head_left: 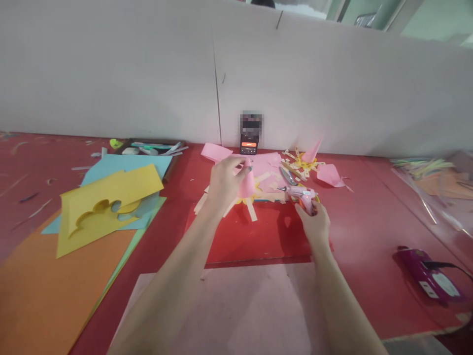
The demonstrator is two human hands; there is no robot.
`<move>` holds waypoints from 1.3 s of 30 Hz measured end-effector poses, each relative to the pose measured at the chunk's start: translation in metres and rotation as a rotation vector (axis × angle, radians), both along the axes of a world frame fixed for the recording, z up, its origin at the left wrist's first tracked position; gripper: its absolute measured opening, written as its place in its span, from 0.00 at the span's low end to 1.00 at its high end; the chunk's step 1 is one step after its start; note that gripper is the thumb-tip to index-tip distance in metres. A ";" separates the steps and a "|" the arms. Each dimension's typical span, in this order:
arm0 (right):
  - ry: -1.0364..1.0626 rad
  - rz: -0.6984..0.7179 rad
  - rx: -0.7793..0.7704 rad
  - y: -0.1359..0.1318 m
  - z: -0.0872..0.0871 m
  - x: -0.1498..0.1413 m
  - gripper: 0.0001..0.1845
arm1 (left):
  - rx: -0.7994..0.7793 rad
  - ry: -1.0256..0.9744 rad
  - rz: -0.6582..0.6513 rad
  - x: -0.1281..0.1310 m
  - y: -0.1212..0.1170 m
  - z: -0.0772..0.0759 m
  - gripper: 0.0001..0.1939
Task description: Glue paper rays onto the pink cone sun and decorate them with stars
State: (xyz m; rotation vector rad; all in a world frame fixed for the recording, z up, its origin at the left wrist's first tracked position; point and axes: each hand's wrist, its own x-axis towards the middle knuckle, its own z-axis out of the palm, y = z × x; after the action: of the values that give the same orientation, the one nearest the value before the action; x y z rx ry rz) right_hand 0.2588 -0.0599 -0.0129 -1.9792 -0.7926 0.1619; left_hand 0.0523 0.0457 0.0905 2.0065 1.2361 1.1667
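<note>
My left hand [228,180] pinches the top of a pink paper cone [247,185] between thumb and fingers. Below the cone, yellow petal shapes and a pale paper strip [251,211] stick out over the red board [254,241]. A small pink glue gun [300,192] is gripped in my right hand [314,222], its nozzle turned left toward the cone but apart from it. Behind the glue gun lie a utility knife [287,176] and a second pink cone [312,152] on a yellow base with pale strips around it.
A phone [249,135] leans against the white partition [148,74]. Cut yellow paper [107,202], blue and orange sheets [66,281] lie at the left, near a tool tray [173,165]. A purple power strip [424,276] sits on the right; paper strips [421,167] lie behind it.
</note>
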 end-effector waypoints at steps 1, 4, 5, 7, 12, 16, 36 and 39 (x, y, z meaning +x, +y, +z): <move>0.011 -0.005 -0.005 0.000 0.001 0.000 0.27 | -0.023 0.012 -0.026 0.000 0.000 -0.002 0.06; 0.032 0.005 -0.007 -0.001 0.001 -0.001 0.27 | -0.104 0.047 -0.099 0.002 0.000 -0.007 0.08; 0.034 0.011 -0.007 -0.001 0.001 -0.002 0.27 | -0.095 0.046 -0.095 0.002 0.000 -0.006 0.11; 0.032 0.019 -0.008 -0.001 0.001 -0.002 0.28 | 0.005 0.023 -0.043 -0.001 -0.002 0.002 0.19; 0.024 0.024 -0.009 -0.002 0.004 -0.003 0.27 | 0.014 0.188 -0.112 -0.018 -0.009 0.017 0.06; 0.017 0.030 -0.015 -0.003 0.005 -0.004 0.26 | -0.401 0.494 -0.390 -0.027 -0.006 -0.009 0.05; 0.012 0.056 -0.014 -0.002 0.003 -0.003 0.26 | -0.487 0.537 -0.312 -0.018 -0.005 -0.040 0.08; 0.003 0.051 -0.018 -0.002 0.002 -0.002 0.26 | -0.482 0.532 -0.309 -0.018 -0.004 -0.039 0.08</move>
State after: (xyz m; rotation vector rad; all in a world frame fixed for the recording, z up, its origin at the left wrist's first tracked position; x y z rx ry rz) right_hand 0.2564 -0.0620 -0.0108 -1.9760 -0.8425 0.2027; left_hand 0.0343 0.0413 0.0513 2.0755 1.2298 0.1568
